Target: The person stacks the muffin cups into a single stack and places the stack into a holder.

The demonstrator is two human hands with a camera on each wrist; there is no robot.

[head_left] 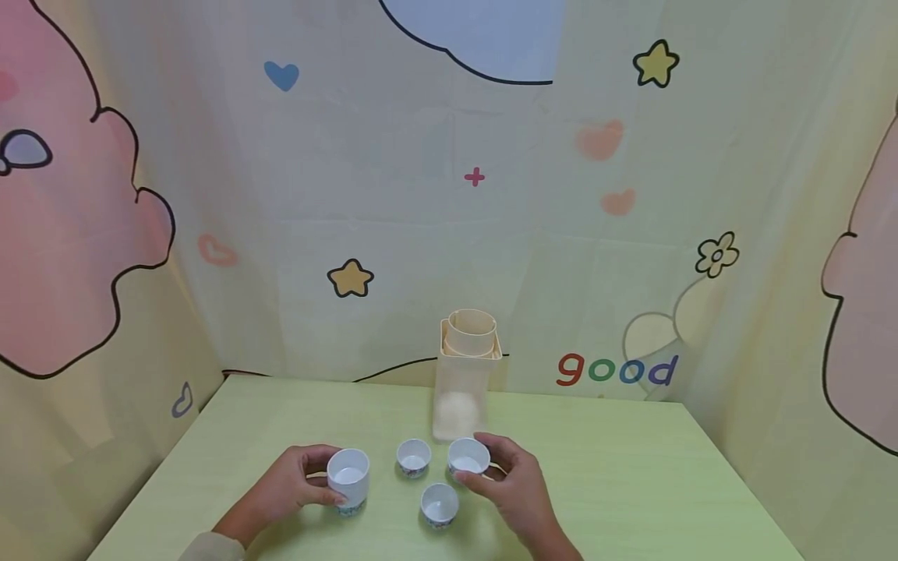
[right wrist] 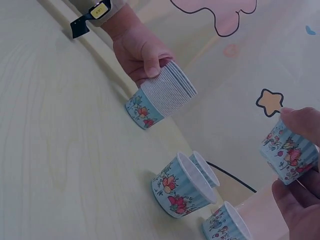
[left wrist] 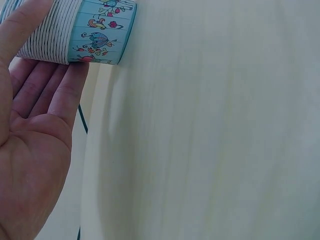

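My left hand (head_left: 295, 487) grips a stack of paper cups (head_left: 348, 477) around its side, rims up, close over the table. In the left wrist view, white ridged rims show above the blue printed base of the stack (left wrist: 97, 32). My right hand (head_left: 517, 487) holds a single paper cup (head_left: 468, 454) between thumb and fingers, rim up. Between the hands stand a near paper cup (head_left: 440, 506) and a farther one (head_left: 414, 458). The right wrist view shows another standing cup (right wrist: 226, 223) below the held one, hidden in the head view. All have flowery blue sides.
A tall cream container (head_left: 459, 397) with a round tube (head_left: 471, 331) in its top stands behind the cups. The pale green table (head_left: 617, 475) reaches back to a printed curtain (head_left: 393, 171) that hangs on the sides too.
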